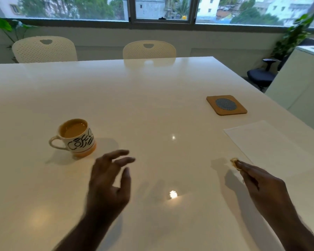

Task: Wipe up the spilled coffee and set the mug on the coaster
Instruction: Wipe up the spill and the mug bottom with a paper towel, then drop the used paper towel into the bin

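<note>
**Operator:** Daylight from a wide window (74,8) is seen behind a glossy white desk (152,98). What is placed on the desk?

**Inspector:** A mug (74,137) is located on the left part of the desk, upright, with its handle turned to the left. It is filled with light brown coffee and is marked with black lettering above an orange base. A square brown coaster (226,105) with a grey round inset is located far to the right, well apart from the mug. The mug is not set on the coaster. A flat white napkin (266,142) is laid near the right edge, just nearer than the coaster.

**Operator:** How are the hands positioned?

**Inspector:** The left hand (109,182) is held above the desk, to the right of the mug and nearer the viewer, without contact. Its fingers (123,160) are spread and released; nothing is held. The right hand (261,185) is extended toward the near corner of the napkin. A small crumpled, tan-stained scrap (234,161) is pinched at its fingertips. What the scrap is made of cannot be told.

**Operator:** Is spilled coffee visible?

**Inspector:** A spill cannot be made out; only light reflections are seen on the surface.

**Operator:** What is noted beyond the desk?

**Inspector:** Two white perforated chairs (149,49) are placed at the far side. Leafy plants (294,37) are seen at both corners, and a black office chair (261,77) is seen at the right.
</note>
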